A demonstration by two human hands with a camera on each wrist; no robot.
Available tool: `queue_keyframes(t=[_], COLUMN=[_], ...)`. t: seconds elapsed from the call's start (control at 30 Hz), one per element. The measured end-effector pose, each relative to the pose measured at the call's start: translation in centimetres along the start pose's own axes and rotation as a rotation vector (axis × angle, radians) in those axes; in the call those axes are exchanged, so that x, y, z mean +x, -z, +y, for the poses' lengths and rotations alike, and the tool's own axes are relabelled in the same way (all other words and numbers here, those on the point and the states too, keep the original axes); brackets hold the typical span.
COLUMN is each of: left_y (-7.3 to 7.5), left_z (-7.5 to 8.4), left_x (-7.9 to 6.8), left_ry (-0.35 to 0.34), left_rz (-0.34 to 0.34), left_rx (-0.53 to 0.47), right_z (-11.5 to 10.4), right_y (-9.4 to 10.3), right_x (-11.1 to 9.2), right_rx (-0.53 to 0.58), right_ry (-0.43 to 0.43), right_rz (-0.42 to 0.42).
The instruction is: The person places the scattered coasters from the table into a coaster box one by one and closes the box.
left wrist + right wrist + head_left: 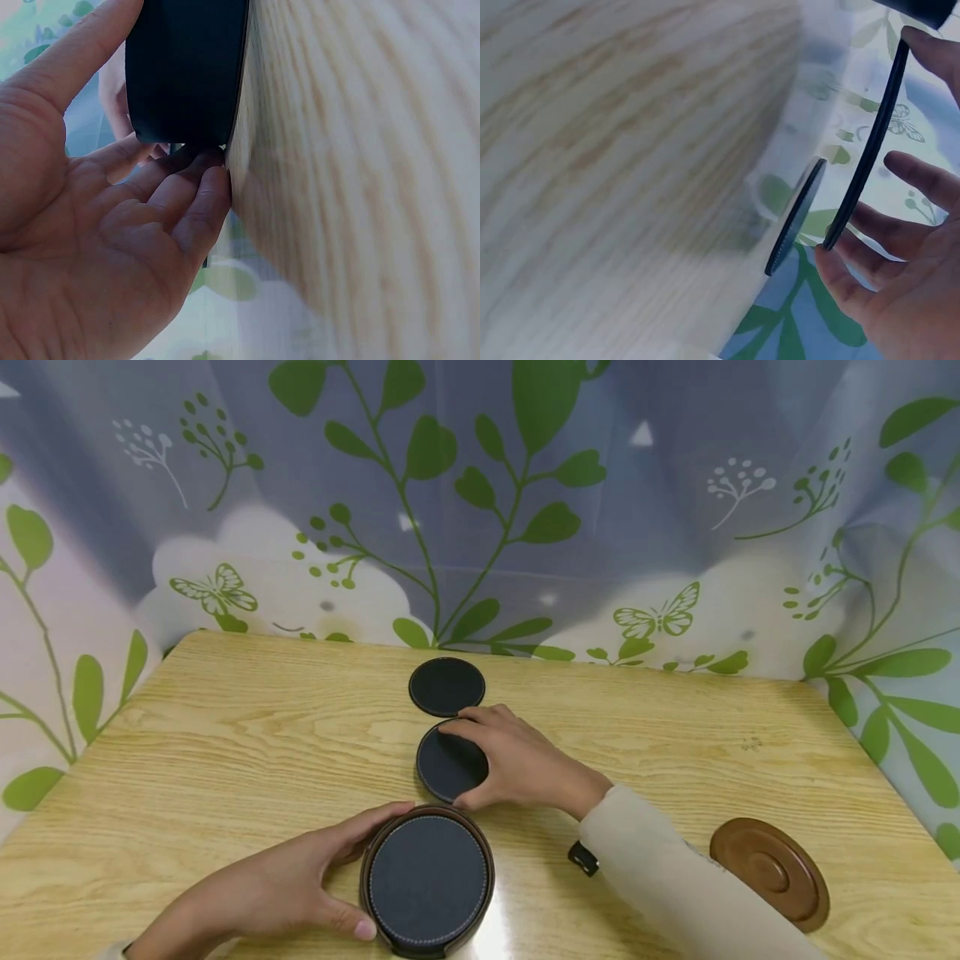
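My right hand (517, 760) grips a round black coaster (450, 764) by its edges, thumb at the near rim and fingers at the far rim. In the right wrist view this held coaster (870, 150) is raised off the table. Another black coaster (447, 687) lies flat just beyond it. My left hand (292, 877) holds a round brown coaster holder (491, 877) from its left side, thumb near the front and fingers behind. A black stitched coaster (427, 881) sits inside the holder. The left wrist view shows the holder's dark side wall (184, 71) standing on the table.
A brown round lid (772, 872) with a raised centre lies on the table (225, 735) at the right, partly behind my right sleeve (675, 868). A small black clip-like piece (582, 858) shows at that sleeve. A leaf-patterned curtain (480, 510) borders the table's back.
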State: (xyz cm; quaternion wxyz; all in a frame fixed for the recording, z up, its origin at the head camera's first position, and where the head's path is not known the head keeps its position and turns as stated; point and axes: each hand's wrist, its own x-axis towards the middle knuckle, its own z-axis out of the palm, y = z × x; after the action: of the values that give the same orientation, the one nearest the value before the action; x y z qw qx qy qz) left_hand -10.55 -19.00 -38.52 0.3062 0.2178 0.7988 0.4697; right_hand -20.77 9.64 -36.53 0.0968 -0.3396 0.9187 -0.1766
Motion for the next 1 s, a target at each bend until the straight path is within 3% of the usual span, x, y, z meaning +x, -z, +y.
queue_keyframes(t=[0.5,0.77,1.0], left_y=[0.1,0.2,0.0], left_z=[-0.2,-0.4,-0.3], left_x=[-0.1,0.0,0.0], left_ry=[-0.016,0.003,-0.030], left_rz=[-0.007,-0.012,-0.007], left_rx=[-0.041,-0.076,-0.109], right_z=[-1.8,-3.8,-4.9], right_y=[1.5,1.5,1.2], right_x=[-2.3,-3.6,-4.6], right_rx=[-0.068,-0.079,-0.130], right_ry=[0.029,0.085,0.150], right_rz=[0.056,0.035,0.042])
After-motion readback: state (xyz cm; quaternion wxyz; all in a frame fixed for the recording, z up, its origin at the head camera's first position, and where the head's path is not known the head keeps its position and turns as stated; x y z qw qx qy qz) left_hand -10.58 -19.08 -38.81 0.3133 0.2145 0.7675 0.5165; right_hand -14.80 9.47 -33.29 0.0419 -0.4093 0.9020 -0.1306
